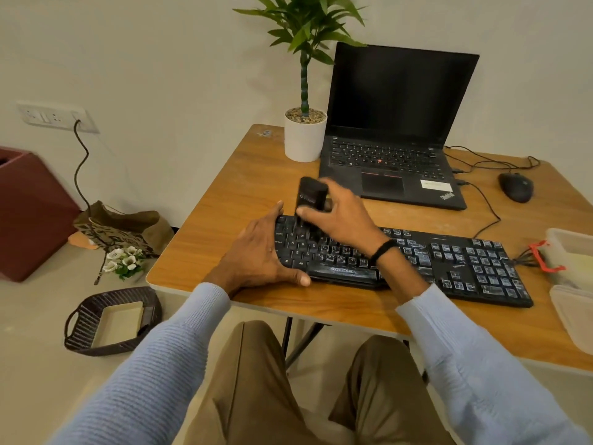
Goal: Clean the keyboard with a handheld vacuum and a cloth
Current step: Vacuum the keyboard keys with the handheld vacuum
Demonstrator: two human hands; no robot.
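A black keyboard (462, 264) with white dust on its right-hand keys lies along the front of the wooden table (237, 187). My right hand (346, 220) grips a small black handheld vacuum (312, 195), held upright with its nozzle down on the keys at the keyboard's left end. My left hand (260, 255) clasps the keyboard's left edge, thumb on the front rim, fingers over the side. I see no cloth for certain.
An open black laptop (398, 130) and a potted plant (305, 136) stand at the back. A wired mouse (516, 187) lies at the back right. Plastic containers (574, 261) sit at the right edge. On the floor to the left are a basket (112, 322), a bag and flowers.
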